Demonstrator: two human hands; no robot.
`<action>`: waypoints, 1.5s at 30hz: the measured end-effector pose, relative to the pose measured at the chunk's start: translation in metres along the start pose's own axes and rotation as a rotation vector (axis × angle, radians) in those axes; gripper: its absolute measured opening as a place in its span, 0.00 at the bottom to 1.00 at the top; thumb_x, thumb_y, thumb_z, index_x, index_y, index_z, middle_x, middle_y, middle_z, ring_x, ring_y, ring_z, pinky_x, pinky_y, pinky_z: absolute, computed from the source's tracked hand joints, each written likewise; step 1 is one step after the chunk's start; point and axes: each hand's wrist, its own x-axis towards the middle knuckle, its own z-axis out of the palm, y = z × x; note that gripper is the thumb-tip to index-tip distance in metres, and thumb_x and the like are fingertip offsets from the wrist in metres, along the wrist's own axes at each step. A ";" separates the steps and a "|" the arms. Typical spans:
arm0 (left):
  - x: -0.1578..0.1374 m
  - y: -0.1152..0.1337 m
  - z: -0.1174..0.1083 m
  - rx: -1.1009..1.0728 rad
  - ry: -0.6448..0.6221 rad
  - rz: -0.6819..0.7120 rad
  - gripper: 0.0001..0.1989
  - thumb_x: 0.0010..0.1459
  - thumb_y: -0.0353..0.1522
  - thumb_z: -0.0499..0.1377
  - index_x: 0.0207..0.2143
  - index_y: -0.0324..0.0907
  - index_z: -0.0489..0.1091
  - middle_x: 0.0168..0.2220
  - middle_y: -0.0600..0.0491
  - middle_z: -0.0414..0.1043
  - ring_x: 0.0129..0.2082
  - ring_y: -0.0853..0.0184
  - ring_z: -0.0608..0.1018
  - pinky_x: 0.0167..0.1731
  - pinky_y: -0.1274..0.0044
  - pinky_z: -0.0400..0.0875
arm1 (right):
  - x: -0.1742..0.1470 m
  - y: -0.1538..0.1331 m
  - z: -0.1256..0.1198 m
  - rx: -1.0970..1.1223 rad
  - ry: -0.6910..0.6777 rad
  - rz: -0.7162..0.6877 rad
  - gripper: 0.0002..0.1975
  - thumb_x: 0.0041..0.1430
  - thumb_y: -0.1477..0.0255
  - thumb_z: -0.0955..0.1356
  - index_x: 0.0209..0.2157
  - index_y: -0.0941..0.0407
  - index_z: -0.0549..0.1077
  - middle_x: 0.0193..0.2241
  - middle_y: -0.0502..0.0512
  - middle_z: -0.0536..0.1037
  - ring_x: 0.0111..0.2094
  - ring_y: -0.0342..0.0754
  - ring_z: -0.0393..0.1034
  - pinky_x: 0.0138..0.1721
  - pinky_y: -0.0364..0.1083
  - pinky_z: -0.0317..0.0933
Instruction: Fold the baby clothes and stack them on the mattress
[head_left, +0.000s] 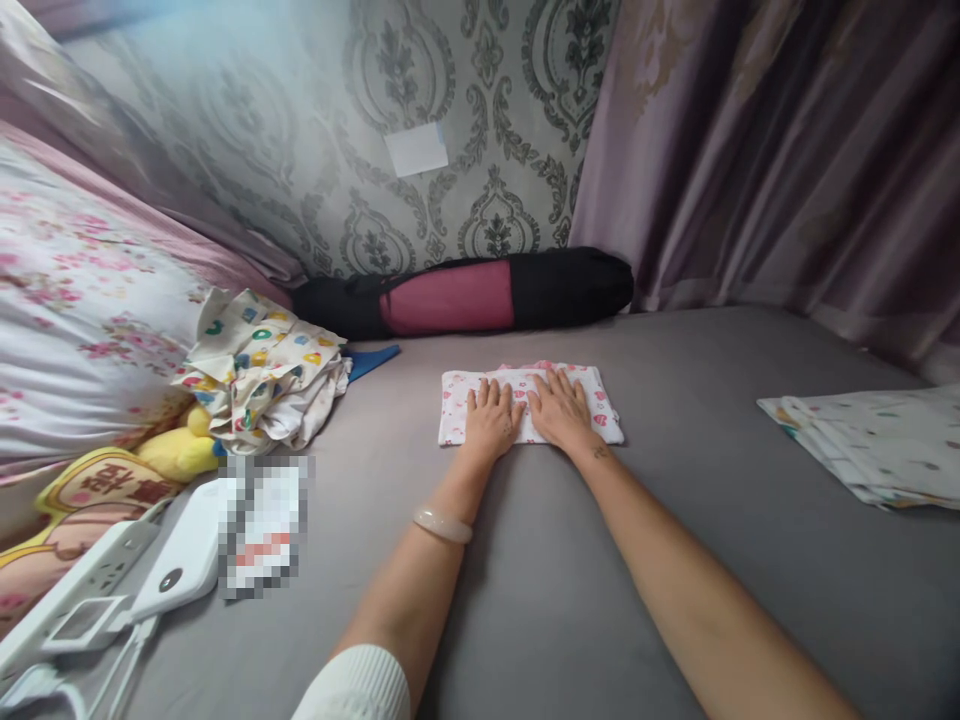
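A folded white cloth with pink and red prints lies flat on the grey bed sheet in front of me. My left hand rests palm down on its left half, fingers stretched out. On the right half lies my right hand, also flat with its fingers spread. Both thumbs point inward, with a small gap between them. Each hand presses on the cloth without gripping it, and the parts under the palms are hidden.
To the right lies a folded pale cloth stack. A black and maroon long bag lines the wall. At left are a crumpled printed cloth, a yellow plush toy, a white power bank and a power strip with cables.
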 end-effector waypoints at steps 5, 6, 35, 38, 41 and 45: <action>-0.002 0.003 0.003 -0.010 -0.029 -0.005 0.31 0.67 0.45 0.38 0.65 0.36 0.55 0.66 0.40 0.53 0.67 0.50 0.53 0.63 0.57 0.46 | -0.002 -0.001 0.005 -0.029 -0.017 0.013 0.27 0.68 0.64 0.53 0.63 0.58 0.60 0.64 0.62 0.58 0.65 0.58 0.46 0.63 0.59 0.37; -0.002 0.002 0.003 -0.010 -0.029 -0.008 0.31 0.67 0.45 0.38 0.65 0.36 0.55 0.66 0.40 0.52 0.67 0.50 0.53 0.63 0.56 0.46 | -0.002 0.000 0.005 -0.032 -0.017 0.013 0.27 0.68 0.64 0.52 0.63 0.58 0.60 0.64 0.62 0.58 0.65 0.57 0.46 0.63 0.59 0.38; 0.023 -0.055 -0.010 -1.043 0.371 -0.487 0.16 0.60 0.25 0.46 0.47 0.37 0.68 0.44 0.43 0.75 0.45 0.64 0.77 0.49 0.72 0.69 | 0.020 -0.064 0.020 -0.005 -0.106 0.020 0.30 0.67 0.63 0.49 0.65 0.61 0.54 0.67 0.60 0.50 0.66 0.54 0.42 0.64 0.61 0.35; 0.023 -0.060 -0.014 -1.131 0.415 -0.513 0.16 0.58 0.23 0.46 0.45 0.40 0.68 0.41 0.47 0.75 0.43 0.66 0.78 0.48 0.72 0.70 | 0.021 -0.064 0.017 -0.013 -0.133 0.027 0.30 0.67 0.63 0.49 0.65 0.61 0.54 0.67 0.60 0.50 0.67 0.54 0.41 0.64 0.62 0.35; 0.024 -0.065 -0.018 -1.225 0.467 -0.549 0.16 0.58 0.23 0.45 0.43 0.39 0.67 0.39 0.47 0.75 0.40 0.67 0.78 0.45 0.73 0.71 | 0.022 -0.070 0.010 0.001 -0.165 0.045 0.30 0.67 0.65 0.50 0.65 0.63 0.54 0.67 0.62 0.49 0.67 0.55 0.40 0.63 0.62 0.35; 0.025 -0.071 -0.017 -1.310 0.533 -0.570 0.15 0.57 0.23 0.45 0.43 0.39 0.66 0.38 0.48 0.75 0.37 0.68 0.79 0.43 0.74 0.72 | 0.023 -0.089 0.005 0.050 -0.134 -0.008 0.29 0.66 0.66 0.51 0.64 0.63 0.56 0.67 0.64 0.50 0.67 0.56 0.39 0.64 0.62 0.33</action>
